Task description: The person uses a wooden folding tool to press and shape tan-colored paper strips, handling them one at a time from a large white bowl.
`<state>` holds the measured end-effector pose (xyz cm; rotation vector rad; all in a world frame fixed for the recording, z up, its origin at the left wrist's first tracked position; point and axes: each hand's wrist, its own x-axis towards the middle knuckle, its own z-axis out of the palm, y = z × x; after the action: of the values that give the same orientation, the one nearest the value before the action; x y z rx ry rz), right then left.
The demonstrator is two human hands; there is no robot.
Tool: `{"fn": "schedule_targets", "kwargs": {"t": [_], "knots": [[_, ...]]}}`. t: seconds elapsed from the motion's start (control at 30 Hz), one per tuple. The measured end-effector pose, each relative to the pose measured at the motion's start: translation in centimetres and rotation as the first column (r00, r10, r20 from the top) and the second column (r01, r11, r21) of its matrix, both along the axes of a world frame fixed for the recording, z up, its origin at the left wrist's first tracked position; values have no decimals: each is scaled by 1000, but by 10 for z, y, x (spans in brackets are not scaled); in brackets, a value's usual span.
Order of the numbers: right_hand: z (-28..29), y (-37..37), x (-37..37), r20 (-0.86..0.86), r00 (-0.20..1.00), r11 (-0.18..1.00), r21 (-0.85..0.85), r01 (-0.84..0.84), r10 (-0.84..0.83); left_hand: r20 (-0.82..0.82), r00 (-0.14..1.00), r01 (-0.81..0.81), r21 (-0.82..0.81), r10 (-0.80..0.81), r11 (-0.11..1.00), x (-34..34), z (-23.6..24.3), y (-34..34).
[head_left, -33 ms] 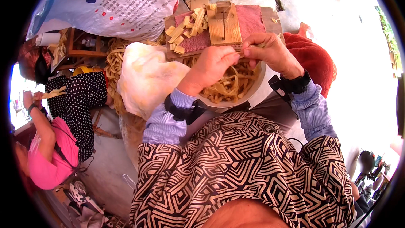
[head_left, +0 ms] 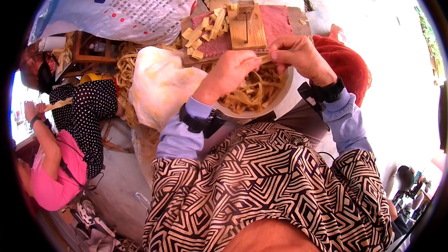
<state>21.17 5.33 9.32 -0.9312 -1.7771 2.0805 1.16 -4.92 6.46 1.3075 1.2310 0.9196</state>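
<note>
Between my two hands runs a short, thin, pale yellow strip (head_left: 265, 59), pinched at both ends over a white bowl (head_left: 288, 91). My left hand (head_left: 229, 72) is closed on its left end. At the other end, my right hand (head_left: 301, 59) grips it between thumb and fingers. Many long yellowish strips (head_left: 254, 92) lie tangled in the bowl below. Just beyond my hands is a wooden board (head_left: 302, 22) covered by a pink cloth (head_left: 280, 21). On it sit a wooden block with a slot or blade (head_left: 256, 30) and a pile of short cut pieces (head_left: 216, 24).
A white stained cloth or bag (head_left: 161, 84) lies left of the bowl, beside heaped strips (head_left: 126, 63). A large printed sack (head_left: 121, 11) stands behind. Red fabric (head_left: 343, 63) is at the right. A co-worker in pink (head_left: 60, 177) sits at far left, holding a strip.
My hands have shifted very slightly, and a little more of the strip shows between them. The rest looks the same.
</note>
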Motion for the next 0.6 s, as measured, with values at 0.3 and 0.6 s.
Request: {"fn": "schedule_targets", "kwargs": {"t": [0.3, 0.6], "knots": [[-15, 15, -13, 121, 984, 966, 239, 101, -133, 30, 992, -117, -79, 120, 990, -23, -16, 17], [-39, 28, -37, 77, 972, 895, 411, 172, -222, -67, 953, -301, -71, 297, 951, -51, -21, 44]]}}
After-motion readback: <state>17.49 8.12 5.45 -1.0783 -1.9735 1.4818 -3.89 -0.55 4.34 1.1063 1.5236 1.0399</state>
